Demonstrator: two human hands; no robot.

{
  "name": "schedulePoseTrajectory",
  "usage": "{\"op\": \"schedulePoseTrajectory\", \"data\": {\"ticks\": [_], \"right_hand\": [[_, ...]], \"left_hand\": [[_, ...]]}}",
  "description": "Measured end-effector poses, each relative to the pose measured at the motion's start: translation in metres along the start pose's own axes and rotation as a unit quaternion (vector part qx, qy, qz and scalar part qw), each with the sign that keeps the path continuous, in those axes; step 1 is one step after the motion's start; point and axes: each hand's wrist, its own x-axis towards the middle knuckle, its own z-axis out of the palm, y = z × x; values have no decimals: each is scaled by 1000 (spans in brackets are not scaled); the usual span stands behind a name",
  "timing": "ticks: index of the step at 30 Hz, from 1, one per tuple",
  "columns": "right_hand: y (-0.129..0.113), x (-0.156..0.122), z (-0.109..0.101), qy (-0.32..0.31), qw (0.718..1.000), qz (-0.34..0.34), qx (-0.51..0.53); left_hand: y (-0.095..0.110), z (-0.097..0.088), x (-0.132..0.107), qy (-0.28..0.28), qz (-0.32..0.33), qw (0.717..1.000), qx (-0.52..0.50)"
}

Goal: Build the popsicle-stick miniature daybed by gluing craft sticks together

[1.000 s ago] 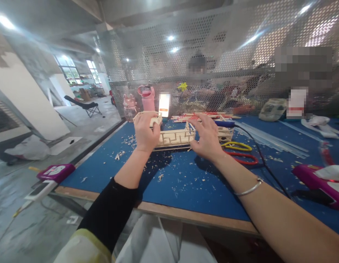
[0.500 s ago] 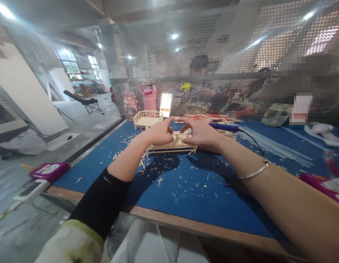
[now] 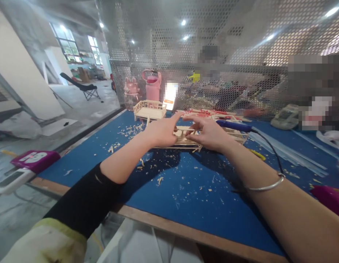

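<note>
Our left hand (image 3: 162,133), right hand (image 3: 210,135) at wooden frame (image 3: 182,140) | fingers look spread (any pinch, we can't tell) | best we press lightly, evenly.

On the left arm, a close-fitting black sleeve (image 3: 81,201) runs down to a plain cuff partway along the forearm, a small pale streak showing near its far end. At the near end it comes out of a looser, cream-coloured outer sleeve (image 3: 24,244) edged with a yellow-green band (image 3: 65,229) and blotched olive-brown. The right forearm (image 3: 284,208) is bare, with a thin, rounded silver bangle (image 3: 266,188). Whitish cloth with creased lines covers the lap (image 3: 142,243).
</note>
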Motion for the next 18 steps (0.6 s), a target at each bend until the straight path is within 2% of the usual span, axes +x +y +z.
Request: {"op": "schedulePoseTrajectory", "data": {"ticks": [8, 18], "right_hand": [[0, 0, -1, -8, 1000, -3, -23], [0, 1, -1, -6, 999, 9, -41]], "left_hand": [[-2, 10, 1, 50, -1, 998, 38], [3, 8, -1, 34, -20, 997, 65]]}}
